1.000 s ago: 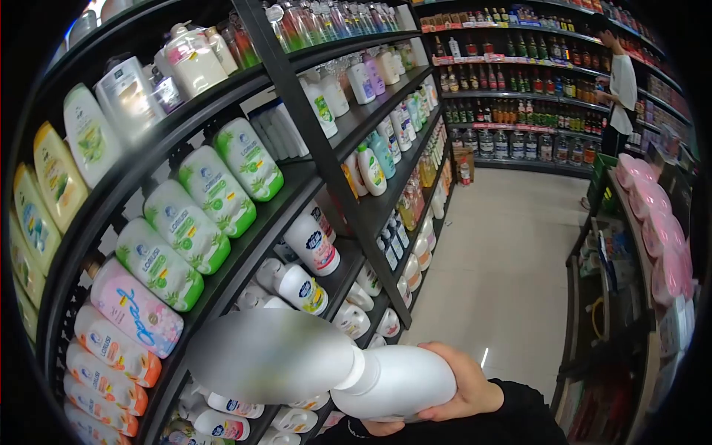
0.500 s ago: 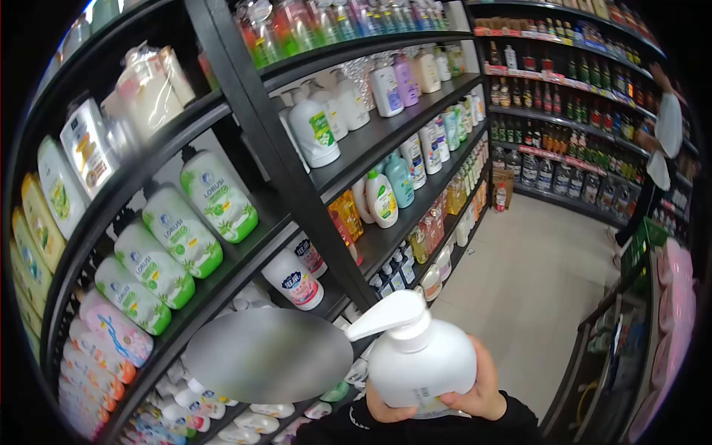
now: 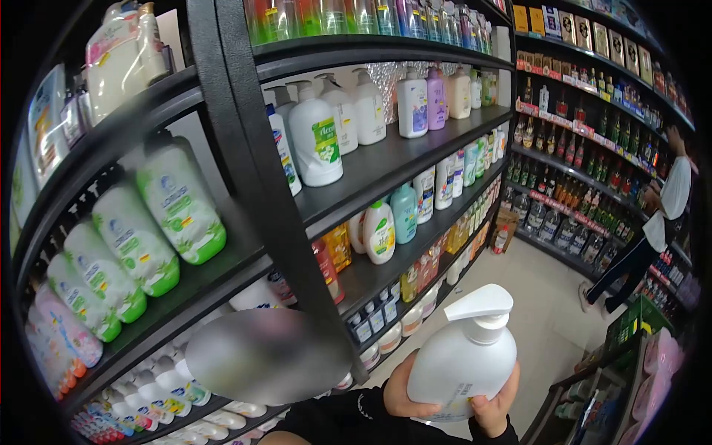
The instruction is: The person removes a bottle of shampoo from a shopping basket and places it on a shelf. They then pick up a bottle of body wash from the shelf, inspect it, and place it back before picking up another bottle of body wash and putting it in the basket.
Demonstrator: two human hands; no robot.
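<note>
A large white pump bottle (image 3: pixel 460 367) is held upright but tilted in front of me, its spout pointing left. Small print shows on its lower side. My left hand (image 3: pixel 404 389) wraps round the bottle's left side. On its right side my right hand (image 3: pixel 498 408) grips it, the thumb near the lower front. Past the bottle, on the shelves to the left, stand a white pump bottle with a green label (image 3: pixel 314 141), a purple pump bottle (image 3: pixel 436 98) and a teal bottle (image 3: pixel 405 213).
Green-and-white bottles (image 3: pixel 178 200) line the left shelf, beside a black upright post (image 3: pixel 256 148). A blurred oval hides part of the lower shelves. Shelves of glass bottles (image 3: pixel 582 148) stand at the back, where a person (image 3: pixel 667 200) reaches up. A green basket (image 3: pixel 630 322) is at right.
The white pump bottle and both hands have moved right in view, and the bottle's spout and print have turned slightly. My view has shifted, showing more of the back shelves and the person.
</note>
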